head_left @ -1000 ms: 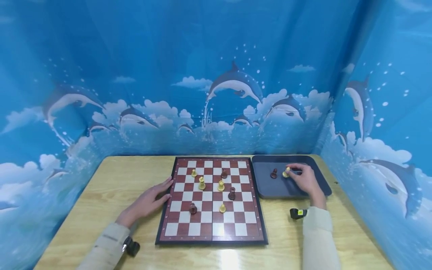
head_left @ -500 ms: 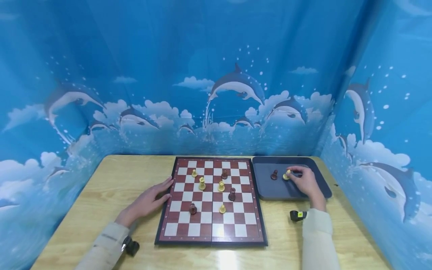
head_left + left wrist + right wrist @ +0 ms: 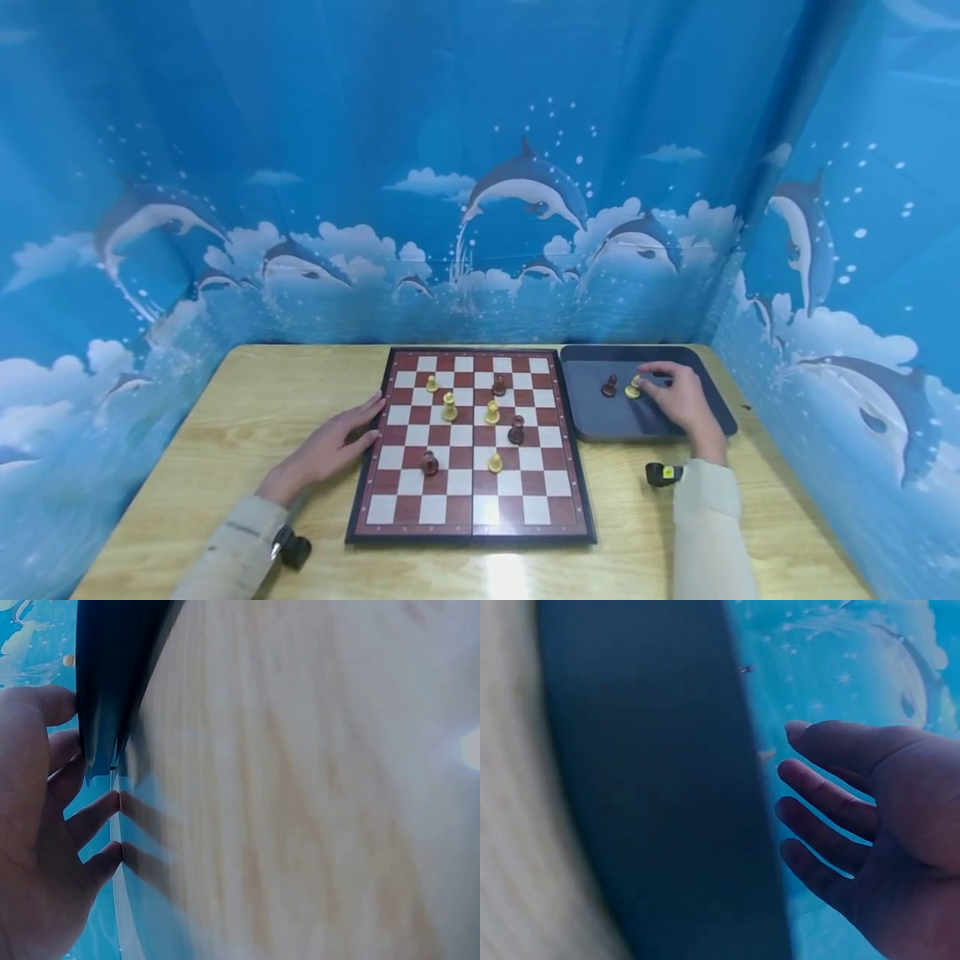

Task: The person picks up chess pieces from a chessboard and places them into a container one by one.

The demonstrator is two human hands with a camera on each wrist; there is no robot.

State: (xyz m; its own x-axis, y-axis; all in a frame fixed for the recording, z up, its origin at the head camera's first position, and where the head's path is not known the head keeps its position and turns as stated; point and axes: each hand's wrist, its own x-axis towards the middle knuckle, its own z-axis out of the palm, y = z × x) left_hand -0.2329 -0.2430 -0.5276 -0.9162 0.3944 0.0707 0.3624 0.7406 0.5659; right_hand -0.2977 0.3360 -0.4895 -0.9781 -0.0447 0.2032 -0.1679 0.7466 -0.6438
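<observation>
Right hand (image 3: 681,403): pinching yellow chess piece (image 3: 632,389), standing upright, head uppermost, in tray (image 3: 615,422), far-right corner of desk (image 3: 292,383). Left hand (image 3: 327,447): straight fingers touching chessboard's (image 3: 483,436) left edge.

Blue dolphin-print curtains (image 3: 360,108), pale wooden table (image 3: 292,383), bright glare (image 3: 507,577)

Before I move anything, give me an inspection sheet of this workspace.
Surface: wooden table, glare near the front edge.
Job's things: chessboard bearing four yellow chessmen and three dark chessmen; to its right, gray tray holding a dark piece and a yellow piece.
Clutter: nothing seen.
Left hand: rests against the chessboard's left edge.
Right hand: pinches the yellow piece, hiding part of the tray.
Cables: nothing seen.
Surroundings: blue dolphin-print curtain.
</observation>
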